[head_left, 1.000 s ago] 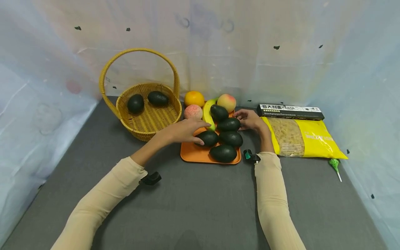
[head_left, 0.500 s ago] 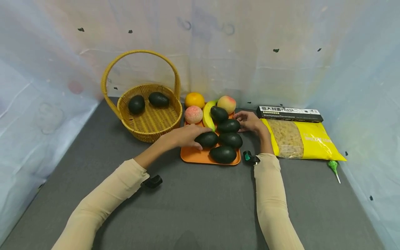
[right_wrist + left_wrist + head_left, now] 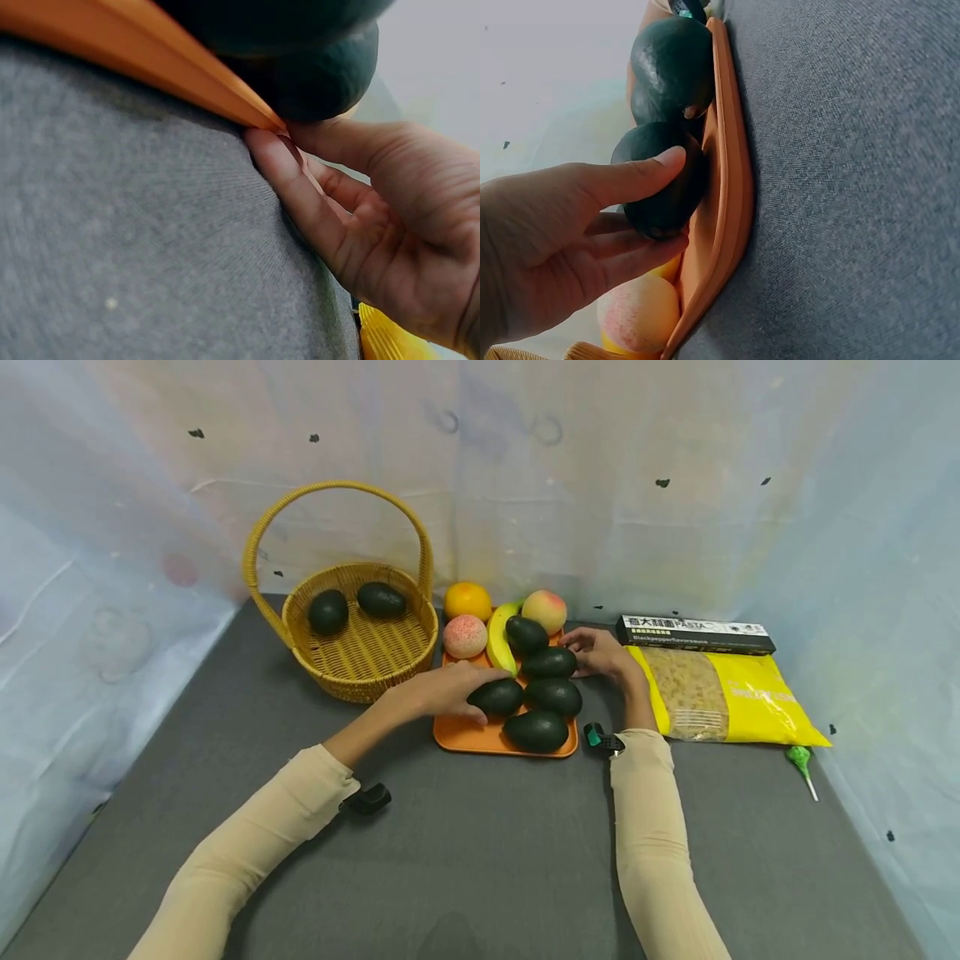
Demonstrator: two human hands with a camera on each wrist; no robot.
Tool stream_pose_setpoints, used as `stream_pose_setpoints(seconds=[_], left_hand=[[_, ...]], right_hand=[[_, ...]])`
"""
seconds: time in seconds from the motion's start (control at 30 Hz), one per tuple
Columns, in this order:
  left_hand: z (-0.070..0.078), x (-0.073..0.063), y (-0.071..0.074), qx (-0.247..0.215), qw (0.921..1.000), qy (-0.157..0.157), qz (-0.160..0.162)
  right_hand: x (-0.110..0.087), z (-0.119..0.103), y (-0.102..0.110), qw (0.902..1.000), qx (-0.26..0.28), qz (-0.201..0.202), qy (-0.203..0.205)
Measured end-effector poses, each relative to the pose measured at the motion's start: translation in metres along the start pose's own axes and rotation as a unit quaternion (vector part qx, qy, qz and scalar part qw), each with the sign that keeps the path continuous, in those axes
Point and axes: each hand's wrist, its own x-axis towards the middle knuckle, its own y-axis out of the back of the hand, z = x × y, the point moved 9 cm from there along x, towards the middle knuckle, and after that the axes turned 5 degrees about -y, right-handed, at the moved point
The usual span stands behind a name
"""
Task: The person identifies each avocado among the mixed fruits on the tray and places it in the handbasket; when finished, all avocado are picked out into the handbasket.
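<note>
In the head view an orange tray (image 3: 468,737) bears several dark green avocados and other fruit. My left hand (image 3: 446,687) is at the tray's left side, holding the leftmost avocado (image 3: 497,697). The left wrist view has the thumb over one side of this avocado (image 3: 664,206) and fingers round the other. At the tray's right edge, my right hand (image 3: 597,652) pinches the rim. Seen from the right wrist, the thumb lies on top of the orange tray rim (image 3: 187,64) with a finger under it, close to another avocado (image 3: 330,82).
Left of the tray stands a wicker basket (image 3: 360,677) with a tall handle and two avocados inside. A banana (image 3: 498,639), an orange (image 3: 467,597) and two peaches share the tray. Rightward lie a black pasta box (image 3: 693,635), a yellow pasta bag (image 3: 757,697) and a green lollipop (image 3: 800,758).
My left hand has lowered slightly and its thumb and fingers have closed round the leftmost avocado. My right hand stays at the tray's edge. The head view has shifted a little.
</note>
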Motion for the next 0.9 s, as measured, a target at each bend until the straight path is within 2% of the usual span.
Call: stream_pose_setpoints(seconds=[0.3, 0.43, 0.9], left_hand=[[0.003, 0.000, 0.004, -0.016, 0.9995, -0.025, 0.007], [0.003, 0.000, 0.006, -0.024, 0.9994, -0.022, 0.013], [0.005, -0.006, 0.015, -0.007, 0.9994, -0.010, 0.033]], right_hand=[[0.007, 0.009, 0.001, 1.0000, 0.003, 0.002, 0.000], [0.007, 0.009, 0.001, 1.0000, 0.002, 0.005, 0.000], [0.003, 0.007, 0.002, 0.9999, -0.004, 0.010, 0.005]])
